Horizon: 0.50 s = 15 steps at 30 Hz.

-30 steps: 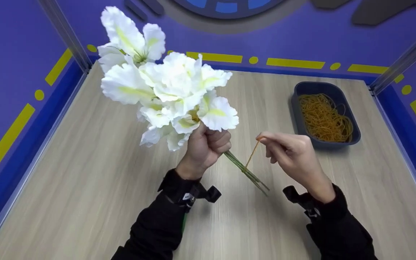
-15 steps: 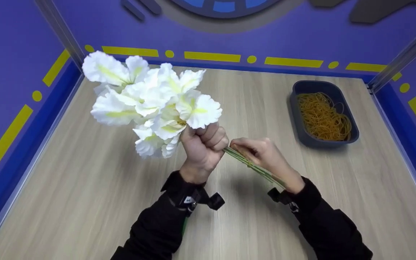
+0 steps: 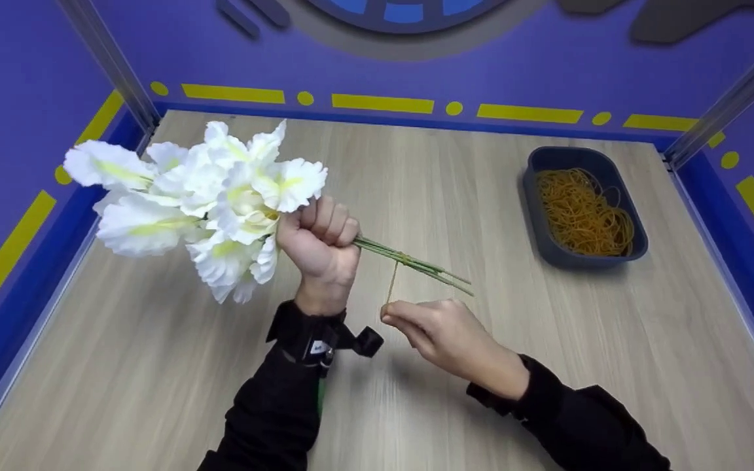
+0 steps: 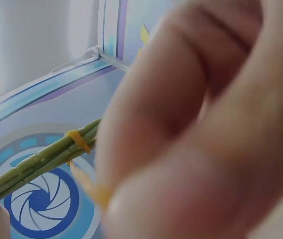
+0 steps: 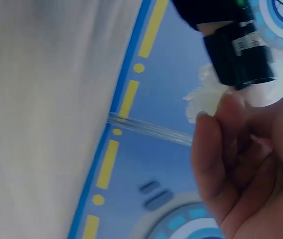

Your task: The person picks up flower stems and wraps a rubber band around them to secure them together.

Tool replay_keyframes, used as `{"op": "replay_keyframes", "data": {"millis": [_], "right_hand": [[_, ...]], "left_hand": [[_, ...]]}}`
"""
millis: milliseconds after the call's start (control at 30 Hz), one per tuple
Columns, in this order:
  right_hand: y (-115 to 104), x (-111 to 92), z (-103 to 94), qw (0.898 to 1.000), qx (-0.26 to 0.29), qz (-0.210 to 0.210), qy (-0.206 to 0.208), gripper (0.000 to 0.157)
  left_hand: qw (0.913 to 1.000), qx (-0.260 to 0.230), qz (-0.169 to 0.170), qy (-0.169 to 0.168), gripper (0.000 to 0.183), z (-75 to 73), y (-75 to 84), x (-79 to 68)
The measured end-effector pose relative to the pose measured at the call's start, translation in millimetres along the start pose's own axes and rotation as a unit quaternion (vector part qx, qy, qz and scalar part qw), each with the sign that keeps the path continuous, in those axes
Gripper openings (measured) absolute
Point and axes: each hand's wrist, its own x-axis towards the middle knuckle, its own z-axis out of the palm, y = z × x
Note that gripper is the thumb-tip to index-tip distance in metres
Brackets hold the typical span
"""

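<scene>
My left hand (image 3: 321, 239) grips a bunch of white artificial flowers (image 3: 213, 203) just below the blooms, which point to the left. The green stems (image 3: 429, 267) stick out of the fist toward the right, held above the table. An orange rubber band (image 4: 78, 141) is wound round the stems partway along. Its free loop is drawn taut toward me, pinched between thumb and fingertips of my right hand (image 3: 452, 337), below the stems in the head view. In the right wrist view, the curled right-hand fingers (image 5: 208, 149) show, with the flowers blurred behind.
A dark grey tub (image 3: 537, 226) filled with loose rubber bands (image 3: 583, 212) stands at the back right of the wooden table (image 3: 154, 366). Blue-purple panels (image 3: 390, 78) with yellow marks enclose the table at the back and sides.
The flowers and left hand have moved left and lower, the stems lying flatter. My right hand has passed from above the stems to below them, pulling the rubber band toward me.
</scene>
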Motion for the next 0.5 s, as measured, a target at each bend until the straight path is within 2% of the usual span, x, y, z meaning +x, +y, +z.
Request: {"op": "replay_keyframes", "data": {"millis": [100, 200, 300, 500], "right_hand": [[-7.4, 0.1, -14.6, 1.000, -0.020, -0.005, 0.020, 0.009], [-11.5, -0.3, -33.4, 0.999, -0.030, -0.003, 0.041, 0.014], [-11.9, -0.6, -52.1, 0.997, -0.043, 0.011, 0.063, 0.020], [-1.3, 0.0, -75.5, 0.992, -0.080, 0.039, 0.095, 0.026]], "left_hand": [[0.9995, 0.025, 0.014, -0.009, 0.049, -0.3, 0.9, 1.1], [0.9978, 0.061, 0.003, -0.023, 0.053, -0.6, -1.9, -0.3], [0.9932, 0.108, -0.029, -0.031, 0.053, -1.3, -5.7, -3.2], [0.9767, 0.183, -0.109, -0.027, 0.043, -1.7, -12.8, -9.5]]}}
